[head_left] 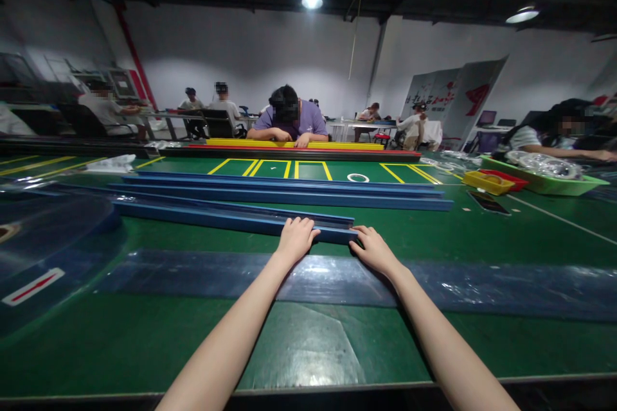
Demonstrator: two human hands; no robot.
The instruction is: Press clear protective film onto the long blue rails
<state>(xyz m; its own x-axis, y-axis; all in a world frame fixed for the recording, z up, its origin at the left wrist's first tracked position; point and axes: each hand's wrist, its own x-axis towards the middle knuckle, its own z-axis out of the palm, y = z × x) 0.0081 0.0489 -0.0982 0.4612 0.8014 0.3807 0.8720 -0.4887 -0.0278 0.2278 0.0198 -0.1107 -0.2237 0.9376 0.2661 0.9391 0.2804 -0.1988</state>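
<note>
The left hand (296,237) is curling its fingers over the right end of a long blue rail (231,217) lying across the green table (144,334). The right hand (373,247) is touching that end, grip unclear. Further rails (289,191) are lying just behind.
</note>
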